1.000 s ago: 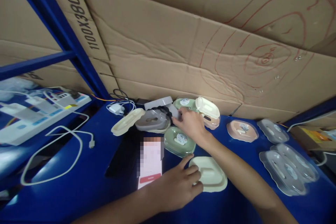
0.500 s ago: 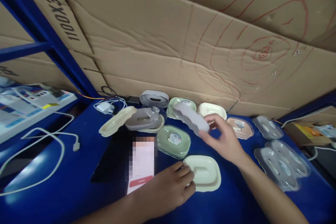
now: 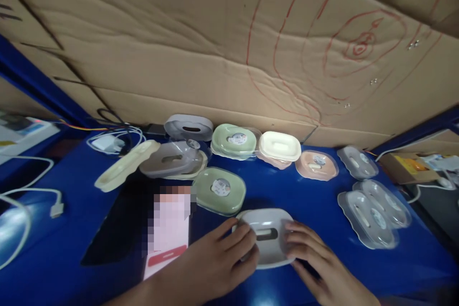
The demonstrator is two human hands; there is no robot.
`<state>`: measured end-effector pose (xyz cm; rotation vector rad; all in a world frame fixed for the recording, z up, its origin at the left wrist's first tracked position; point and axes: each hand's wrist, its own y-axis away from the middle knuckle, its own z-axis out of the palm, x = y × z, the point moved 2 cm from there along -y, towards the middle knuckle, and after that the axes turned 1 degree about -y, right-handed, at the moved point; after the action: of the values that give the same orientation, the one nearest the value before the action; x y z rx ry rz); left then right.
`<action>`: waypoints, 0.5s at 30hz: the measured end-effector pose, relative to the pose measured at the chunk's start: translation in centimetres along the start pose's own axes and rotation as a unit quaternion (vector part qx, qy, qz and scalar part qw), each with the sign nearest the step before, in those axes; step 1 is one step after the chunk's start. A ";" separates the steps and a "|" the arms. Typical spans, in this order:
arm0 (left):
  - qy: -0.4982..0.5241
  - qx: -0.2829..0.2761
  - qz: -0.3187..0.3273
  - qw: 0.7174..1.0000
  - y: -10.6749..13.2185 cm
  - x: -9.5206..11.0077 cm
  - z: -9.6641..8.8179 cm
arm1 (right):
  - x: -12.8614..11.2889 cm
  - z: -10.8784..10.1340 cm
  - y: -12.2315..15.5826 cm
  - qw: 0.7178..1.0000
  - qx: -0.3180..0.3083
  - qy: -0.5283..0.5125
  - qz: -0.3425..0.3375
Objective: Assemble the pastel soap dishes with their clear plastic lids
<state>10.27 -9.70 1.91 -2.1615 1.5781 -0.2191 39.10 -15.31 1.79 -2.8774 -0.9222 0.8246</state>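
Note:
In front of me lies a grey oval soap dish piece [image 3: 276, 251] with a slot in its middle, over a cream soap dish [image 3: 244, 215]. Part of the cream one shows at the upper left edge and through the slot. My left hand [image 3: 229, 256] has its fingers curled on the left edge of the two pieces. On the right edge, my right hand [image 3: 315, 258] grips the grey piece, its thumb low and fingers on the rim. A green soap dish with a clear lid [image 3: 219, 191] sits just behind them.
Along the back are grey [image 3: 188, 128], green [image 3: 233, 141], cream [image 3: 279, 146] and pink [image 3: 316, 165] soap dishes. Several lidded grey dishes [image 3: 373, 220] lie right. A phone [image 3: 168, 229] lies left, near a leaning cream piece [image 3: 125, 167] and a white cable [image 3: 57, 203].
My right hand has brought the grey piece down and toward me, onto the cream soap dish. My left hand stays at the dish's left edge. The view has shifted to the right.

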 end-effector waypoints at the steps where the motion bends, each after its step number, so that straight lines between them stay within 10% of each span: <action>1: 0.000 -0.012 0.007 1.000 0.0 -0.1 0.2 | -0.2 0.4 -0.2 1.000 -0.006 0.005 -0.008; 10: 0.009 -0.037 -0.001 0.999 0.1 -0.2 0.8 | 0.3 -0.6 -3.1 0.994 -0.027 0.062 -0.086; 15: 0.028 -0.050 -0.018 0.998 0.0 -0.3 0.8 | 1.7 -3.3 -11.1 0.988 0.075 0.118 -0.064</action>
<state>10.48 -9.24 1.20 -2.2793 1.6143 -0.2177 35.94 -4.76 5.63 -2.6797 -0.9590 0.5055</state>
